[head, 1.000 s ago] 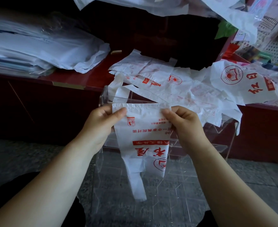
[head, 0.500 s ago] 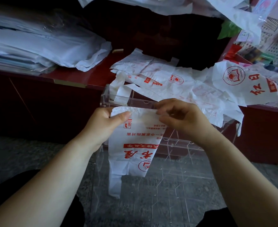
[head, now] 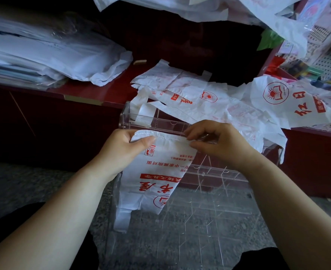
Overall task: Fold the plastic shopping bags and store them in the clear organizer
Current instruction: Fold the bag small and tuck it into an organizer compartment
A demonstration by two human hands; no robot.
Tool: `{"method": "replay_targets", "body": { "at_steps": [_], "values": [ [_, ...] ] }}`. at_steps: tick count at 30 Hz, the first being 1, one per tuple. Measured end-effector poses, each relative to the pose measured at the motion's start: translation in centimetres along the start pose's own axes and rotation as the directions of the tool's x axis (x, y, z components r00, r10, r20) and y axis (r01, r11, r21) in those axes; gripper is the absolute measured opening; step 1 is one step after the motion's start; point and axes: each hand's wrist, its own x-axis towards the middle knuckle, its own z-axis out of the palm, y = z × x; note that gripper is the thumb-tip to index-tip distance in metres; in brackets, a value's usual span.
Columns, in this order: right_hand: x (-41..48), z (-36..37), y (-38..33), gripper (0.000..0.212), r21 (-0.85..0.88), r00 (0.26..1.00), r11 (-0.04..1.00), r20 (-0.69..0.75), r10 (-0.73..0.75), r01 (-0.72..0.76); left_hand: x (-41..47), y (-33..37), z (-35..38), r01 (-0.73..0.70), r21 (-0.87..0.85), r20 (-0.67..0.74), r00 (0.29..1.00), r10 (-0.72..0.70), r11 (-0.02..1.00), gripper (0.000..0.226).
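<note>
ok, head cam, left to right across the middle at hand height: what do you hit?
left hand → white bag pinched by both hands → right hand → book-logo bag lying at far right

Left cells: white red-printed plastic bag point(head: 156, 172) is hanging across clear acrylic grid organizer point(head: 225, 184), blocking them.
Right cells: showing open from above.
Back rim: loose white printed bags point(head: 209, 106) are draping over it.

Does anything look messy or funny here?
Yes. Crumpled white bags sprawl across the red counter, and some droop over its edge onto the clear organizer. The bag that the left hand and right hand pinch hangs upside down, handles dangling.
</note>
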Motion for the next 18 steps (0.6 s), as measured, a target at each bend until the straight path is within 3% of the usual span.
{"method": "replay_targets", "body": {
  "at_steps": [5,11,13,15,18],
  "values": [
    [0.0,0.3,0.3,0.006,-0.134,0.999,0.991,0.035,0.029,-0.024,0.0,0.0,0.0,0.010,0.007,-0.004,1.000,-0.010,1.000,0.023],
    [-0.1,0.2,0.6,0.011,-0.216,0.997,0.975,0.052,0.061,-0.048,0.1,0.2,-0.3,0.060,-0.059,0.005,0.998,-0.060,0.996,0.021],
    [-0.3,0.4,0.4,0.008,0.018,0.993,0.993,0.002,0.120,-0.120,0.1,0.4,-0.2,0.082,-0.141,0.025,0.997,-0.079,0.987,0.021],
    [-0.6,1.1,0.4,0.018,0.397,0.978,0.904,-0.067,0.198,-0.156,0.1,0.5,0.0,0.093,-0.189,0.043,0.995,-0.087,0.977,0.024],
    [-0.8,2.3,0.8,0.025,0.596,0.949,0.784,-0.109,0.296,-0.176,0.1,0.4,0.1,0.123,-0.236,0.036,0.992,-0.118,0.964,0.032]
  ]
}}
